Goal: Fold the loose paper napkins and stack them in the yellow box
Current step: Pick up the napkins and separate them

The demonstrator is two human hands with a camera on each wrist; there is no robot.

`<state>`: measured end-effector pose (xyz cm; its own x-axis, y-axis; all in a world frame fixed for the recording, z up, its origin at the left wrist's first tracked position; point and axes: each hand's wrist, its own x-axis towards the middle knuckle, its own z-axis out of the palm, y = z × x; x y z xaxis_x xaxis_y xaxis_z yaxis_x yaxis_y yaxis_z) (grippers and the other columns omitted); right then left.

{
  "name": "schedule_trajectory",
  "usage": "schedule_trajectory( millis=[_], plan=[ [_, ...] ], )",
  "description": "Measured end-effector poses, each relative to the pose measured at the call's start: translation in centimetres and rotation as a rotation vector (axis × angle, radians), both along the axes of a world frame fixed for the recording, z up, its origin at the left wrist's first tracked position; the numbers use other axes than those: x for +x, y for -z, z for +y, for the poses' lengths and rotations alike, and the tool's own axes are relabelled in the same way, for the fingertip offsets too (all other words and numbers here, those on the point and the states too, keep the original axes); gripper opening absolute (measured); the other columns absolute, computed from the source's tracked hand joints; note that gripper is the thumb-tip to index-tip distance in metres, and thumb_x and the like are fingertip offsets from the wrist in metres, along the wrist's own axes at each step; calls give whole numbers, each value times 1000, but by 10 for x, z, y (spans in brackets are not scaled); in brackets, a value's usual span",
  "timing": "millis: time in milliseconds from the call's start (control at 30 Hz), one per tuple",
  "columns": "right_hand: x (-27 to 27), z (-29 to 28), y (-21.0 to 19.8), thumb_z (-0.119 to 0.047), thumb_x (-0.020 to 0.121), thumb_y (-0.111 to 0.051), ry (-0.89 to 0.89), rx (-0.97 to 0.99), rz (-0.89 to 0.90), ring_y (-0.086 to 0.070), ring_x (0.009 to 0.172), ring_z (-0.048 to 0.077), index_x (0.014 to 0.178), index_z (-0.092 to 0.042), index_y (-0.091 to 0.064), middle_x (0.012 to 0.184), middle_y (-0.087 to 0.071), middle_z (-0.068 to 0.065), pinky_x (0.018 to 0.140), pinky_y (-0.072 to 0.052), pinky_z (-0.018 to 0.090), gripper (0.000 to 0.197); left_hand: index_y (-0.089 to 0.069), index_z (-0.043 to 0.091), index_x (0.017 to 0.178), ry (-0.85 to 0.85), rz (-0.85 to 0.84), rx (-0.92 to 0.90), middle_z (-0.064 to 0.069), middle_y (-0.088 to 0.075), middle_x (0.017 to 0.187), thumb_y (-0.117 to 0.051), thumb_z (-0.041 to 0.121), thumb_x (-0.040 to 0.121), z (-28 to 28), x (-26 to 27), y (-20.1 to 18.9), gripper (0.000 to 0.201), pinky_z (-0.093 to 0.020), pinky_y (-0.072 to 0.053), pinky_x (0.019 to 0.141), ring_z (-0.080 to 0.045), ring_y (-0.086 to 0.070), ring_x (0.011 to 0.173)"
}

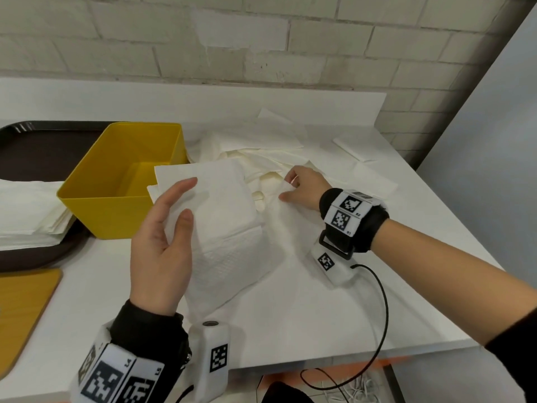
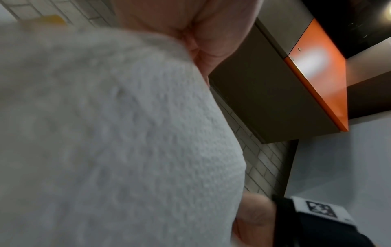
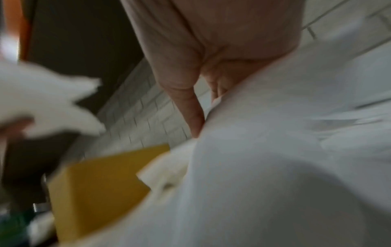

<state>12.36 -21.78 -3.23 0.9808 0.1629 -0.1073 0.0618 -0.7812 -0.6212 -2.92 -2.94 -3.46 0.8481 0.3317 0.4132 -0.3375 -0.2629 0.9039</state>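
- Head view: the left hand (image 1: 161, 251) is raised above the counter (image 1: 334, 301) with the palm turned toward the camera, and it holds a white napkin (image 1: 220, 210); the thumb lies on the near face, while the long fingers (image 1: 177, 193) reach along its left edge and look only slightly bent.
- The right hand (image 1: 303, 187) pinches the far right corner of the same napkin between thumb and forefinger, just above the loose napkin pile (image 1: 261, 158).
- The yellow box (image 1: 122, 181) stands to the left of the napkin, with 1 corner of the sheet overlapping its rim; its inside looks bare where visible.
- A flat stack of napkins (image 1: 29, 210) lies on a dark tray (image 1: 43, 152) at the left edge, cut off by the frame.
- Left wrist view: blurred embossed paper (image 2: 116, 142) fills most of it, the palm (image 2: 211, 33) is only partly seen, and an orange-edged cabinet (image 2: 317, 75) appears here alone.
- Right wrist view: it is motion-blurred, with a finger (image 3: 190, 103) pressed against the paper and the box (image 3: 101, 183) below.
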Motion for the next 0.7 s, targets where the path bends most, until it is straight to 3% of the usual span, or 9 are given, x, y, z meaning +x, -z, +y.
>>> schedule_trajectory(
  millis=[100,167,233,267,367,433,500,600,700],
  plan=[
    [-10,-6,-20,-5,83,-63,-65,322,-41,-51,70,10,119,-16,-48,79,-48,-1,62,-39,17,40,-58,41,104,-9,34,-36,35,-56,111,-44,3,95,0,0,1,42,-8,-35,99,11,-47,117],
    [-18,-9,-39,1,85,-57,-125,455,-34,-50,57,2,99,-14,-62,72,-52,-1,59,-40,13,21,-59,39,102,-11,39,-51,28,-55,115,-43,2,96,-1,0,0,40,-6,-36,97,12,-49,113],
    [-25,-13,-57,3,86,-50,-191,550,39,-49,65,12,81,-17,-68,76,-58,4,63,-39,17,27,-59,37,103,-10,46,-60,27,-55,115,-42,1,96,-2,0,-1,40,-4,-36,95,16,-49,110],
    [-28,-16,-65,4,84,-48,-243,603,104,-47,71,19,81,-18,-70,81,-61,6,65,-37,20,31,-59,36,103,-10,47,-63,27,-54,115,-42,1,95,-2,0,-1,40,-3,-36,95,18,-48,109],
    [-37,-29,-85,8,74,-44,-467,727,244,-61,89,12,101,-15,-66,94,-70,-2,76,-48,18,42,-58,37,105,-9,43,-82,29,-54,114,-42,-2,95,0,-1,-1,44,-7,-35,98,18,-47,111],
    [-43,-32,-94,11,76,-48,-517,684,131,-65,90,5,103,-15,-63,94,-71,-8,77,-51,16,40,-58,38,106,-5,46,-85,30,-53,115,-42,-4,94,0,-2,-1,46,-10,-36,101,14,-48,113],
    [-49,-28,-98,7,78,-57,-447,577,-85,-64,80,3,91,-15,-66,82,-72,-10,74,-50,17,27,-57,40,105,-5,53,-86,32,-53,114,-42,-5,93,0,-2,-1,50,-10,-37,100,15,-48,113],
    [-53,-19,-98,-5,79,-66,-387,421,-337,-58,76,5,86,-1,-68,82,-61,0,72,-45,17,8,-57,43,106,2,67,-87,35,-54,112,-44,-6,92,1,-3,-1,52,-21,-40,104,12,-48,115],
    [-55,-13,-95,-31,73,-66,-390,475,-391,-57,89,16,82,-2,-63,91,-56,-2,85,-44,25,31,-57,43,109,14,71,-67,40,-55,111,-46,-8,89,2,-2,0,55,-35,-39,107,5,-47,120]
  ],
)
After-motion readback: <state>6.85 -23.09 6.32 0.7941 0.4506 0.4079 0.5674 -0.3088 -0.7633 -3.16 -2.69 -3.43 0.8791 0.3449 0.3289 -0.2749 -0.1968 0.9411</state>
